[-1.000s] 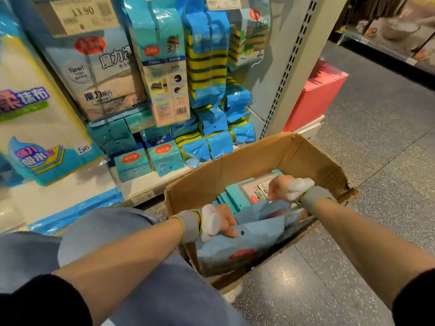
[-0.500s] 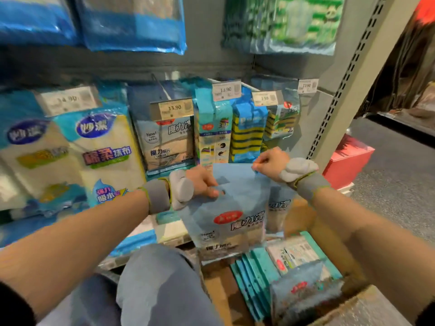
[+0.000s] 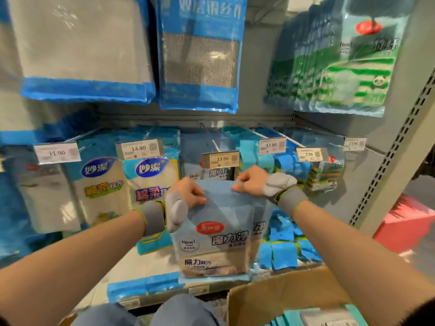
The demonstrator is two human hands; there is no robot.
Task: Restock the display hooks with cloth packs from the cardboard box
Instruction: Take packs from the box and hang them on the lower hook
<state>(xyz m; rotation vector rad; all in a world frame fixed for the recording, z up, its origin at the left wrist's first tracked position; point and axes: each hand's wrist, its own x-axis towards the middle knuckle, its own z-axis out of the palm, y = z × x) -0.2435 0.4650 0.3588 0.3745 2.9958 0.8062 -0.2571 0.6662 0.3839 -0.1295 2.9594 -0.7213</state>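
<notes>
In front of the hooks, the left hand [image 3: 188,196] has its fingers clamped on the top left corner of an upright grey-blue plastic cloth pack [image 3: 216,234] just below the 13.90 price tag [image 3: 220,159], the right hand [image 3: 249,182] pinches its top right corner, and the brown cardboard box [image 3: 282,295] sits lower right.

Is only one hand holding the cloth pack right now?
No, the left hand and the right hand each pinch the top edge of the cloth pack.
</notes>
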